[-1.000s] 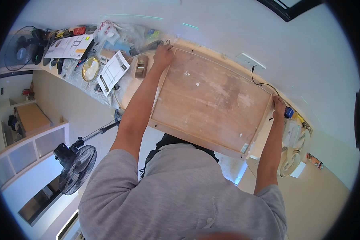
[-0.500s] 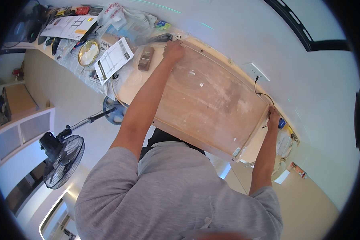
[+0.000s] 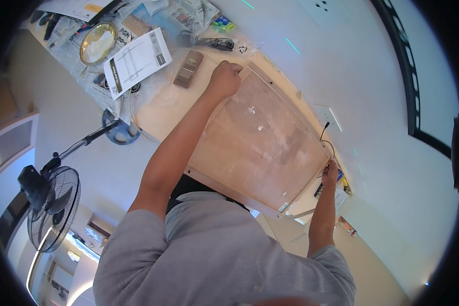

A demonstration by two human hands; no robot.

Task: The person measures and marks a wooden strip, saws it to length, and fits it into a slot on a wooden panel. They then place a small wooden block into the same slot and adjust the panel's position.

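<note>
A shallow wooden panel with raised edges lies on the worktop in front of me, its flat face scuffed with pale patches and a few white specks. My left hand is closed around the panel's left end, near the far corner. At the opposite end, by the far right corner, my right hand grips the edge; its fingertips are partly hidden. A brown oblong block rests on the worktop just left of my left hand. A black cable runs down beside my right hand.
Left on the worktop are a printed leaflet, a round gold-rimmed tin and newspaper sheets. A wall socket holds the cable's plug. A black wall bracket is at upper right. A black fan stands left.
The whole view has shifted and turned, so the fan and tin sit farther left. Both hands stay at the panel's two ends; the panel shows no clear movement on the worktop.
</note>
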